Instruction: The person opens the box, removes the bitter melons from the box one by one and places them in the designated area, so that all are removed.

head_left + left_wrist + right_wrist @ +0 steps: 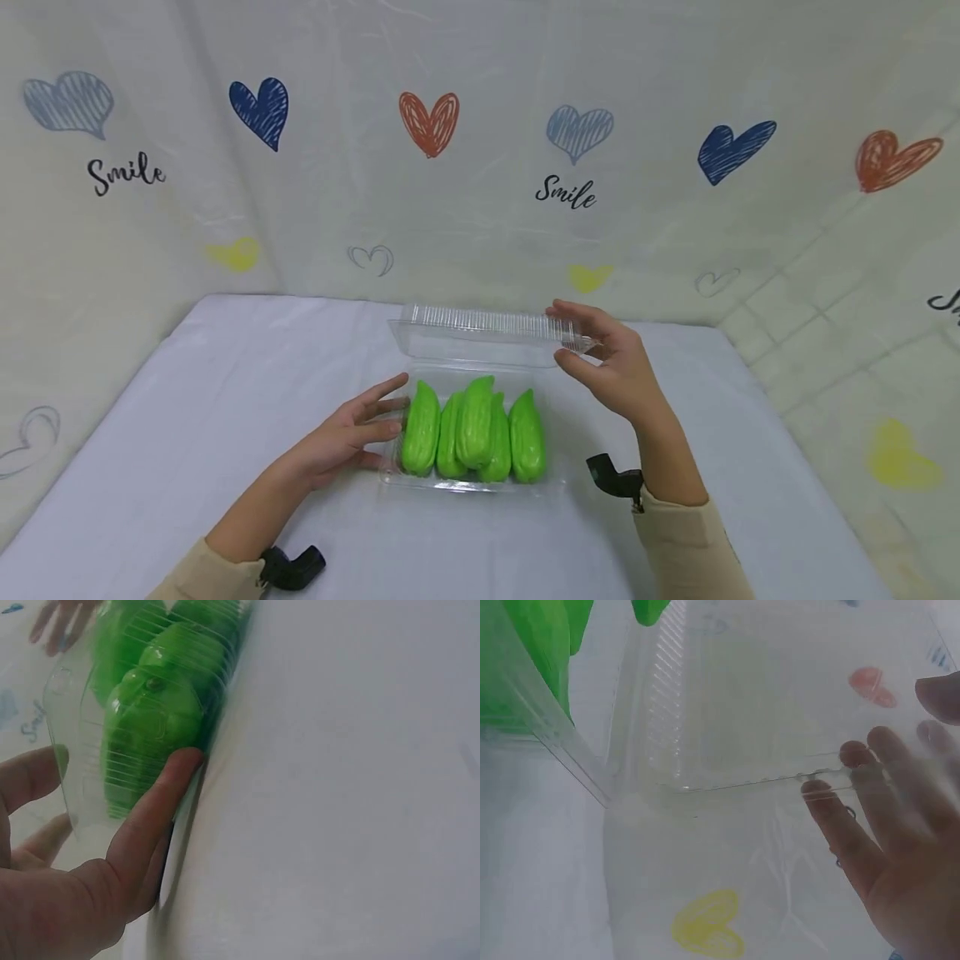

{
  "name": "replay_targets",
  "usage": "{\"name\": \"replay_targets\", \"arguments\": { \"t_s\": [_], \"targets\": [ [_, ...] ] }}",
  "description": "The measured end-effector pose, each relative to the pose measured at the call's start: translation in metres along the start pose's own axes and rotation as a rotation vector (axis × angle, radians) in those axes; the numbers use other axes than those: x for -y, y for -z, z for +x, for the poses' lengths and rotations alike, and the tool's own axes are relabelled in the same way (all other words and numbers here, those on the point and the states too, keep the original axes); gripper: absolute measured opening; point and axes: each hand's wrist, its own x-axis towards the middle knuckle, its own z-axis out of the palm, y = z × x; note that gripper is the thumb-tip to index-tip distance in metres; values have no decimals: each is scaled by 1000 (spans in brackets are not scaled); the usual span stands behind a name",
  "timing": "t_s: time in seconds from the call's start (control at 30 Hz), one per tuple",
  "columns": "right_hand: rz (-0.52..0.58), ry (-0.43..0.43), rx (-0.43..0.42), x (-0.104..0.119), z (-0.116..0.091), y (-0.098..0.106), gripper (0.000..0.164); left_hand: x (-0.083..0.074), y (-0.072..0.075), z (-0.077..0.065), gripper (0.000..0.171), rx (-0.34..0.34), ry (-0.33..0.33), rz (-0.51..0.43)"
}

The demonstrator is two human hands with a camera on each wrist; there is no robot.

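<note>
Several glossy green gourds [474, 423], ribbed and pointed at the top, stand side by side in a clear plastic box [468, 487]. The box's hinged lid [487, 323] is raised and tilted back behind them. At the box's left side, my left hand [347, 435] touches the wall with spread fingers. The left wrist view shows one finger [154, 806] along the outside wall, low near the table. My right hand [611, 362] is at the lid's right end. Its straight fingers [859, 851] touch the lid from outside, and the thumb [941, 697] stands apart from them.
A white cloth covers the table [480, 550]. Behind it hangs a pale sheet [480, 225] printed with hearts and the word Smile. Each wrist wears a black camera mount, one at the left sleeve [292, 568] and one at the right sleeve [615, 478].
</note>
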Motion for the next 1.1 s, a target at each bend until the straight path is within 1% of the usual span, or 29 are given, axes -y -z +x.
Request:
{"name": "replay_targets", "arguments": {
  "t_s": [0.07,0.17,0.33,0.43,0.53,0.8,1.1],
  "targets": [
    [111,-33,5,-4,-2,2,57,1,0,1,76,4,2,-1],
    [230,-53,18,-9,-3,2,62,1,2,1,79,12,3,-4],
    [384,-73,12,-15,-4,-2,68,1,5,1,82,32,-4,-25],
    [449,-77,1,-18,-5,-4,70,1,5,2,83,44,1,-39],
    [483,-87,-6,-21,-6,-6,70,2,4,1,83,47,4,-46],
    [538,-151,-18,-31,-8,-11,69,4,2,0,84,42,12,-65],
    [550,-265,9,-51,-8,-16,72,4,3,1,84,43,20,-82]
  ]
}}
